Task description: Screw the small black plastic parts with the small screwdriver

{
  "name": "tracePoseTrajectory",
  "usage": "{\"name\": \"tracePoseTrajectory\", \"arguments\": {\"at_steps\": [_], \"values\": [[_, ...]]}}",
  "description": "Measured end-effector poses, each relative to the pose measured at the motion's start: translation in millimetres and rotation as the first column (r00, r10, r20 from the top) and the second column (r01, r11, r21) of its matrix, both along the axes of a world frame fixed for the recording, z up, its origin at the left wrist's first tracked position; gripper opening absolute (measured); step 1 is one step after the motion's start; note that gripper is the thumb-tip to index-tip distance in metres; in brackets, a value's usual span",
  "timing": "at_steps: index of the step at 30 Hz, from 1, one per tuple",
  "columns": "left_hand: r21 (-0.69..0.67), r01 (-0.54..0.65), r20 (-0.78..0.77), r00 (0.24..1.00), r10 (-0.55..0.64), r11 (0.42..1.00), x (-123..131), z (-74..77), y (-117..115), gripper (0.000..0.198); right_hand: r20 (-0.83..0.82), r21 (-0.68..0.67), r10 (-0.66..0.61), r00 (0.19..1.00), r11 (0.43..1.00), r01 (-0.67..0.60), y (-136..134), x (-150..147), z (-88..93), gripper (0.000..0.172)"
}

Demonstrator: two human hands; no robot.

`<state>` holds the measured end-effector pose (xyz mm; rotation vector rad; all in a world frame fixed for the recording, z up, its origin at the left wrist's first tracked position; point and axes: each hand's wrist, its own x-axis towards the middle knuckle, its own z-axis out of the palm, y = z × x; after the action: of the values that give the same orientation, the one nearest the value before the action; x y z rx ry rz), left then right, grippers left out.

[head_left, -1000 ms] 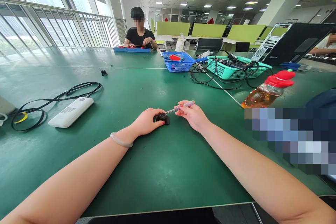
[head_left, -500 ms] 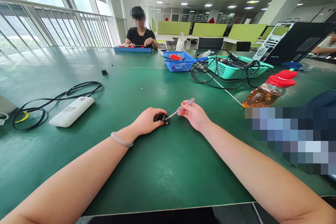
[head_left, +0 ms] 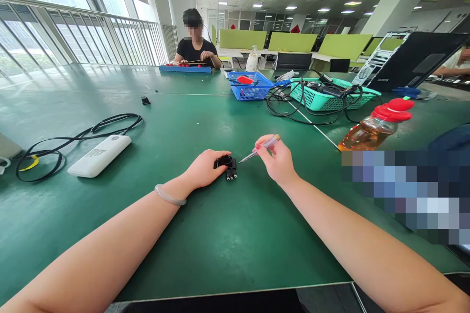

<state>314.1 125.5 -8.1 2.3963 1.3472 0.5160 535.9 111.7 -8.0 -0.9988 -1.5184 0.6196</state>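
Observation:
On the green table (head_left: 235, 234), a small black part with silvery metal prongs (head_left: 231, 168) is gripped between the thumb and fingers of my left hand (head_left: 205, 168). Part of it is hidden by those fingers. The fingers of my right hand (head_left: 277, 159) are closed round the handle of a screwdriver (head_left: 262, 146), which has a clear, pale purplish handle. Its thin tip points left and down, a little to the right of the black part and apart from it.
A white power bank (head_left: 100, 155) with a black cable (head_left: 79, 137) lies left. Further back are a small black piece (head_left: 146, 100), a blue basket (head_left: 251, 92) and a teal basket (head_left: 323, 100) with cables. A red-capped bottle (head_left: 370, 129) lies right. Another person (head_left: 196, 51) sits opposite.
The screwdriver's tip has drawn back from the black part to the right. The black part has turned in my left hand, so more of its prongs face me.

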Motion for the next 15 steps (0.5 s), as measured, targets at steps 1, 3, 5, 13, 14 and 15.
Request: {"name": "tracePoseTrajectory", "arguments": {"at_steps": [1, 3, 5, 13, 14, 15], "values": [[0.004, -0.005, 0.001, 1.000, 0.005, 1.000, -0.3, -0.8, 0.5, 0.047, 0.049, 0.022, 0.026, 0.998, 0.999, -0.027, -3.1, -1.9, 0.7, 0.019], [0.017, -0.003, 0.001, 1.000, 0.003, 1.000, -0.8, -2.1, 1.3, 0.048, 0.153, 0.041, 0.067, 0.986, 0.996, -0.074, -8.0, -5.3, 1.9, 0.016], [0.027, 0.003, 0.000, 1.000, -0.003, 1.000, -1.0, -2.9, 1.8, 0.049, 0.259, 0.043, 0.097, 0.961, 0.993, -0.111, -10.5, -7.6, 2.6, 0.015], [0.028, 0.017, -0.006, 1.000, -0.017, 0.999, -1.3, -4.2, 3.3, 0.050, 0.418, 0.168, -0.028, 0.908, 0.985, -0.046, -9.3, -9.1, 4.3, 0.007], [0.026, 0.016, -0.005, 1.000, -0.016, 1.000, -1.5, -4.5, 3.4, 0.050, 0.407, 0.187, -0.062, 0.911, 0.982, -0.016, -9.1, -9.1, 4.6, 0.006], [0.021, 0.016, -0.003, 1.000, -0.016, 1.000, -1.7, -4.7, 3.5, 0.050, 0.392, 0.195, -0.091, 0.916, 0.981, 0.014, -8.9, -8.9, 4.7, 0.008]]}}
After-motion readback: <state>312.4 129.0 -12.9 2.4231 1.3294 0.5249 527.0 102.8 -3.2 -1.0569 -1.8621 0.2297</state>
